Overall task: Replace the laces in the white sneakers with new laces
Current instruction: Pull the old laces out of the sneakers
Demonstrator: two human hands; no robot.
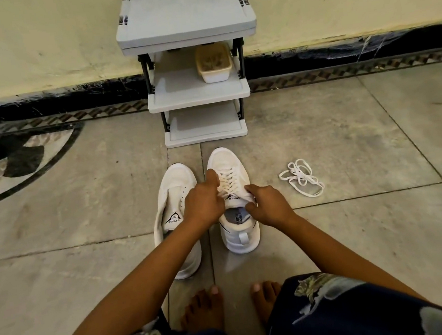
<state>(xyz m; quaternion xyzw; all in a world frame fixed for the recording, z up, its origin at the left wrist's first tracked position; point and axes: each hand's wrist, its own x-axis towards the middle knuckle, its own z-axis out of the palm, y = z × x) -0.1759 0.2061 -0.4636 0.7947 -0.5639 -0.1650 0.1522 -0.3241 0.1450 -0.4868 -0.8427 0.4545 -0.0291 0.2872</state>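
Centre frame, on the floor: laced sneaker (223, 159). Left hand (204, 200) and right hand (268, 203) both have fingers curled tight on its top lacing (228, 180). Unlaced sneaker (175, 177) sits just beside it, loose lace (300, 177) at centre-right. Step, judged: working the top eyelets; unlacing or finishing, cannot tell. Next needs one lace end pinched and the shoe steadied.

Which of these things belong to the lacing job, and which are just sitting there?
Part of the job: laced sneaker, gripped by left hand and right hand; unlaced sneaker; loose lace on the floor.
Just lying about: grey shelf rack; tub on its middle shelf.
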